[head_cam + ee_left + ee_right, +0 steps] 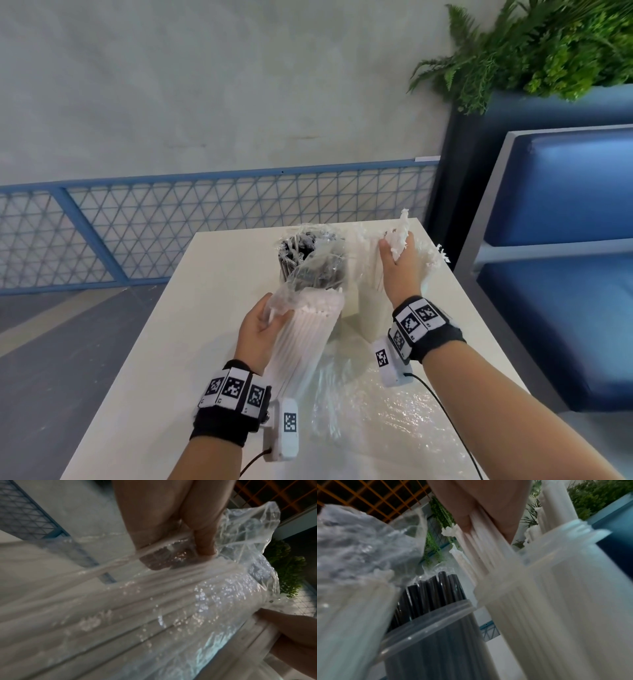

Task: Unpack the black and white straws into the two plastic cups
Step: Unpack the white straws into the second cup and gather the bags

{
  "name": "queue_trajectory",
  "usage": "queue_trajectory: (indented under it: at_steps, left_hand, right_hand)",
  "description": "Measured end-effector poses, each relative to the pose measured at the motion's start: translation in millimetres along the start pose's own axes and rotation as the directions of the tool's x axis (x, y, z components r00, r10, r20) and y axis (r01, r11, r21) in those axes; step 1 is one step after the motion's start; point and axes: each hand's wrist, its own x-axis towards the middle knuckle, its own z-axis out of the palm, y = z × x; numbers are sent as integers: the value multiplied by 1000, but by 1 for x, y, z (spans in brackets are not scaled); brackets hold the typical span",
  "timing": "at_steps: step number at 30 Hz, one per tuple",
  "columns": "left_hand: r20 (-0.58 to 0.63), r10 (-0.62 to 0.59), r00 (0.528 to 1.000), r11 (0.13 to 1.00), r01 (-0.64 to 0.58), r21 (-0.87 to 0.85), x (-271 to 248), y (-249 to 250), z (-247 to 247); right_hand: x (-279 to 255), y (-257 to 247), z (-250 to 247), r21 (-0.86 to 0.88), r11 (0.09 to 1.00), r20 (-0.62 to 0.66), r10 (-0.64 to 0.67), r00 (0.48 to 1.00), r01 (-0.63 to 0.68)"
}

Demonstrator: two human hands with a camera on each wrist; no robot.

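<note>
My left hand (262, 323) grips a tilted pack of white straws (305, 339) in clear plastic wrap (248, 536), thumb and fingers (204, 539) curled round its upper end. My right hand (399, 260) holds a bunch of white straws (481, 550) by their tops, their lower ends inside the right plastic cup (556, 601). That cup (371, 308) stands at the table's far right and holds several white straws. The left cup (436, 635) stands beside it, filled with black straws (301, 260), partly hidden behind crumpled wrap.
An empty clear wrapper (394, 404) lies on the white table (164, 359) in front of me. A blue bench (565, 240) and a planter with ferns (534, 48) stand close on the right. A blue mesh railing (171, 222) runs behind the table.
</note>
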Motion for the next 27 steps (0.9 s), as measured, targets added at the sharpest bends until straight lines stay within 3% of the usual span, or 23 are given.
queue_trajectory:
  at_steps: [3,7,8,10,13,19,27]
  left_hand:
    - [-9,-12,1000,1000,12,-28,-1,-1,3]
    - [-18,-27,999,996,25,-80,-1,1,4]
    - [-26,-35,999,995,33,-96,-1,2,4]
    - [-37,-54,998,991,49,-124,-1,2,4]
    - [-24,-66,998,989,62,-136,-1,2,3]
    - [-22,-78,997,988,74,-133,3,-1,6]
    - [-11,-63,998,989,61,-137,7,-4,7]
  right_hand:
    - [3,2,-1,-118,993,20,19,1000,-16]
    - [0,19,-3,-444,889,-194,-217,957,112]
    - [-1,22,-4,-463,883,-244,-217,945,84]
    - [2,27,-7,-396,918,-280,-92,956,-28]
    - [9,26,-11,-226,964,-189,95,977,-138]
    - [23,32,-7,-138,988,-49,67,997,-73]
    - [30,35,4,-339,940,37,55,998,-39]
